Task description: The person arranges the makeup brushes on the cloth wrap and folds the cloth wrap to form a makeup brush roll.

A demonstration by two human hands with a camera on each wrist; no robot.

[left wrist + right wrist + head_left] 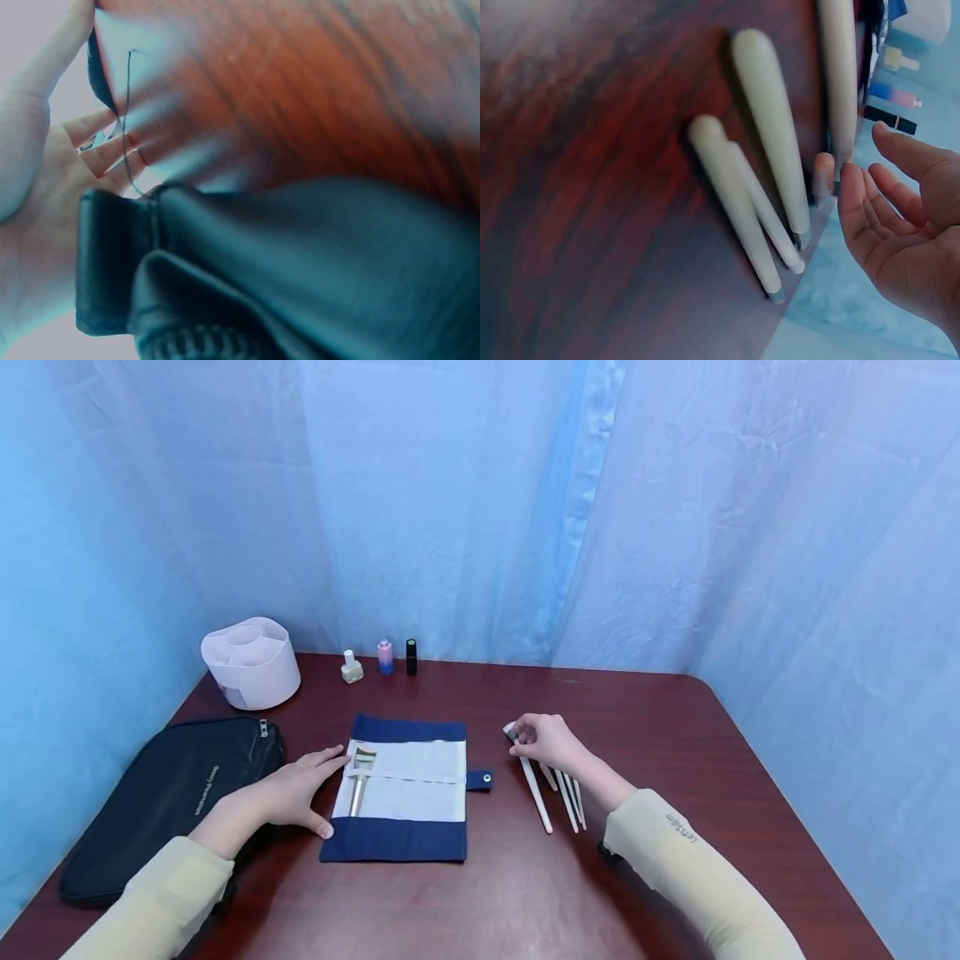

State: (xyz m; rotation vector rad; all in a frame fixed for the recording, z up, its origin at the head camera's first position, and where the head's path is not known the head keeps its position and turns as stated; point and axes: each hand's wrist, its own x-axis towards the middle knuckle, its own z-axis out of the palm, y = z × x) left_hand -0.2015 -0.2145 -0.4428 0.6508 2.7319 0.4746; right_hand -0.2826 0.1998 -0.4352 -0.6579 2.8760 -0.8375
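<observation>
Head view: a slim pale-handled brush [536, 795] with a dark collar and whitish bristles is seen on the worktop [660, 752], right of centre. Its long axis is slanted, bristles directed to the upper left, handle end to the lower right. The bent fingers of the right hand [555, 745] are held at the bristle end; whether it is pinched cannot be told. More pale brushes [567, 806] are spread beneath that hand. Left of centre, a navy-and-white brush roll [420, 842], with one silvery brush [357, 797] tucked in it, is touched at its left edge by the left hand [292, 789], whose fingers are spread and grasp nothing.

Left wrist view: that hand is shown at the left, above a dark bag [322, 255].

Right wrist view: the handle is seen near-vertical at the upper right, its lower end just beside the fingers.
</observation>
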